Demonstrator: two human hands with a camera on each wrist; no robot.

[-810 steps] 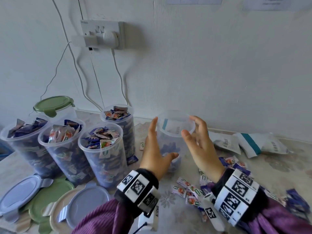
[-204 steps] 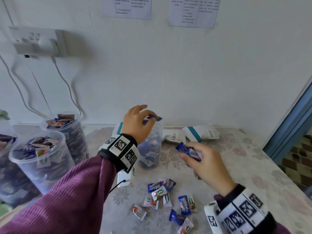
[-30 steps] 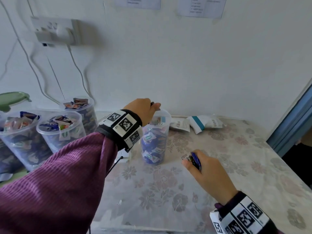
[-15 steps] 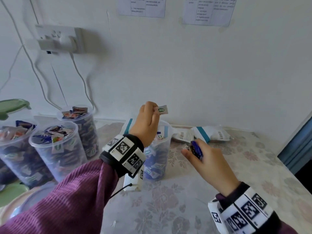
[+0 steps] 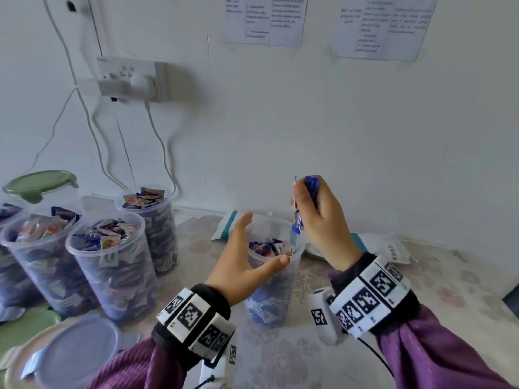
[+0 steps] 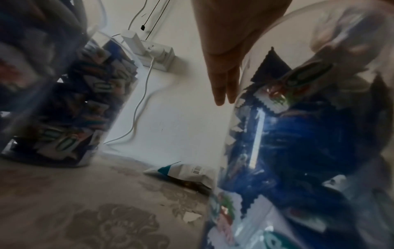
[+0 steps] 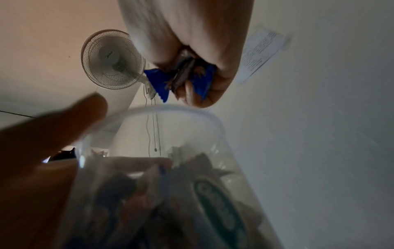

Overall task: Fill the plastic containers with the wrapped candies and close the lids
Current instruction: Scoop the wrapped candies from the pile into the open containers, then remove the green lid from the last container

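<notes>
A person's right hand [image 5: 323,220] clenches a small bunch of wrapped candies [image 5: 310,186] directly above the mouth of a clear plastic container [image 5: 276,279], one wrapper dangling from below the curled fingers [image 7: 192,96] toward the rim. The left hand [image 5: 241,265] is spread loose beside the container, straight fingers [image 6: 226,84] along its far wall and thumb at the near rim, steadying rather than gripping. The container looks only partly filled and has no lid on it. The risk, judging from this position: if the fingers let go all at once, a candy could glance off the rim or the left thumb and land on the table [image 5: 463,290]. With the left hand barely bracing, a knock from the right could tip the container toward the four filled containers [image 5: 112,262] left of the fingers.
</notes>
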